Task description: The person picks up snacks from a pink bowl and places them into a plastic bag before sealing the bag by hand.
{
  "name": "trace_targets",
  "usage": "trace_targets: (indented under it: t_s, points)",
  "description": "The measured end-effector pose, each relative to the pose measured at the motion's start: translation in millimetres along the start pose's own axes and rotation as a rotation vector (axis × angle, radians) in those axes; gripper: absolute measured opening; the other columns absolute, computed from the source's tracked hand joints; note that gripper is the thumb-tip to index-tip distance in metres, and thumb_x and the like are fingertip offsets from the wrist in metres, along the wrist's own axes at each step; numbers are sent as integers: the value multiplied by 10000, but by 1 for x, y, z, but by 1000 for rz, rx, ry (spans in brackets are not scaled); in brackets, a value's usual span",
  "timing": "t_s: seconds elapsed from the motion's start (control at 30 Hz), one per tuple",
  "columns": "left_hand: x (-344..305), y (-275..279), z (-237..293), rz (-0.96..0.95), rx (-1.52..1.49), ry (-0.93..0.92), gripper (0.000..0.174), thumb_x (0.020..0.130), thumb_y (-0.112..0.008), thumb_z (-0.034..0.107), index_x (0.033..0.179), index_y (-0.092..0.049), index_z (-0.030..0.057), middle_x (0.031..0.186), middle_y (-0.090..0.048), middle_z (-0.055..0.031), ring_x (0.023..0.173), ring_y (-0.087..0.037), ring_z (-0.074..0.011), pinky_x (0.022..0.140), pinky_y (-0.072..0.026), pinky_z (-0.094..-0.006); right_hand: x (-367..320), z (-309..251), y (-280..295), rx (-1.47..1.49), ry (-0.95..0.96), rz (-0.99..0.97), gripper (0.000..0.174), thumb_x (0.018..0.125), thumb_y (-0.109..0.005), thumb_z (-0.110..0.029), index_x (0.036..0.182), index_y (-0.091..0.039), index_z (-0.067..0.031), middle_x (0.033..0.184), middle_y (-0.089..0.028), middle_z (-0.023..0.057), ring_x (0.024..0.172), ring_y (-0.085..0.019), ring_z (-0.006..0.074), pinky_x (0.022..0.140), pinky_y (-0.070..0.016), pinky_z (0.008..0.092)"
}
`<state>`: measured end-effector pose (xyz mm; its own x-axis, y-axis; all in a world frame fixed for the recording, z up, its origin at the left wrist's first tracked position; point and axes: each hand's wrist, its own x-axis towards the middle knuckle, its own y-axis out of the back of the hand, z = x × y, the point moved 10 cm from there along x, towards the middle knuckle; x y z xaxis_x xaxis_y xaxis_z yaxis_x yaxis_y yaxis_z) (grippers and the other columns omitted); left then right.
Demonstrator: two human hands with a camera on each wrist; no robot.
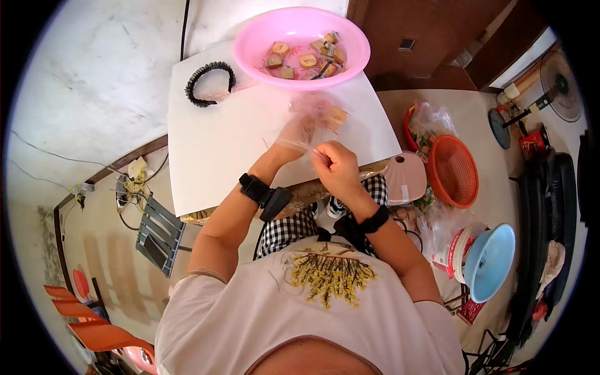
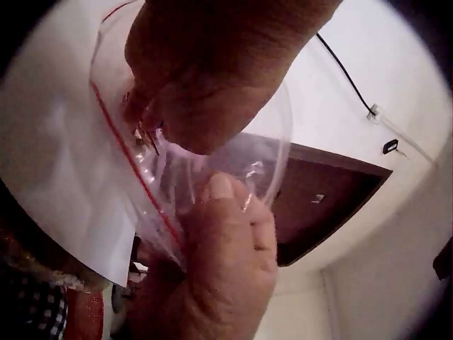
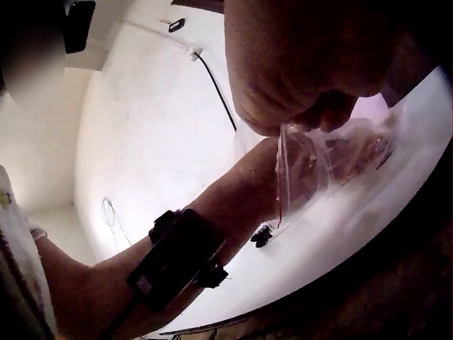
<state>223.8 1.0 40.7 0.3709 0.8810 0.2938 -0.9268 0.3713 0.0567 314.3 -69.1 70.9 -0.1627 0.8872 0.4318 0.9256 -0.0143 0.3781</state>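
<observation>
pinching plastic bag with left hand | gripping its rim with right hand | held over white tabletop, near pink bowl

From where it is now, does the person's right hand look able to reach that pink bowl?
Probably yes: the pink bowl sits just beyond the right hand on the white table, with only the clear bag it pinches between.

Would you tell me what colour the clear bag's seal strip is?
Red; the seal strip of the clear bag shows best in the left wrist view.
</observation>
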Motion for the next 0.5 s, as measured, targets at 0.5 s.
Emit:
trace_targets:
  t_s: [0.5]
  points:
    - [-49, -42, 125, -1242, 518, 141, 359, 881, -630, 163, 1191, -589, -13, 1130, -640, -177, 1069, -595, -346, 922, -476, -398, 8, 30, -14, 21, -48, -189, 69, 786, -620, -81, 754, -578, -37, 694, -564, 122, 622, -575, 308, 555, -459, 384]
